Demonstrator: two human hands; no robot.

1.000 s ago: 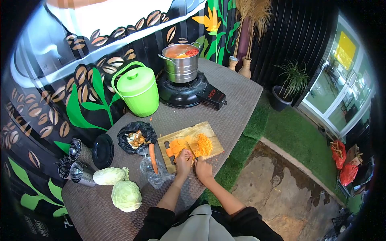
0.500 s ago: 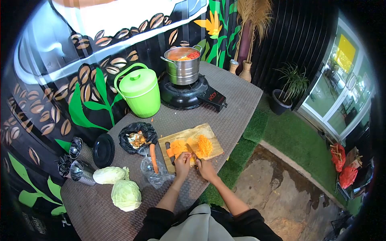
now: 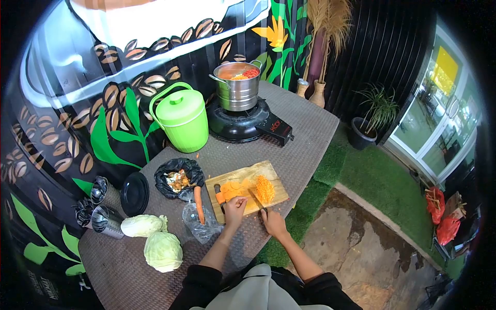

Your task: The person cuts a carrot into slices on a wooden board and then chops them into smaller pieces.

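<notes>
A wooden cutting board (image 3: 279,194) lies near the table's front edge. My right hand (image 3: 273,222) is wrapped round the handle of a knife (image 3: 254,197), its blade pointing away to the left over the board. My left hand (image 3: 235,208) is closed over the board's near side, fingertips together; what they hold, if anything, is too small to make out. Flat orange carrot slices (image 3: 235,189) spread beyond that hand. To the right of the blade rises a heap of finely cut carrot (image 3: 264,189). A whole carrot (image 3: 199,205) lies left of the board on a clear plastic bag (image 3: 203,231).
Behind the board, a steel pot (image 3: 237,93) with orange and red contents stands on a black portable stove (image 3: 240,121). Nearby are a green lidded bucket (image 3: 182,121), a black bag of scraps (image 3: 166,190), cabbage (image 3: 163,251), napa cabbage (image 3: 142,226), black plates (image 3: 135,194) and utensil holders (image 3: 107,222).
My right hand has shifted slightly right and toward me, and the knife now sits away from the left fingertips. My left hand stays over the board's near side.
</notes>
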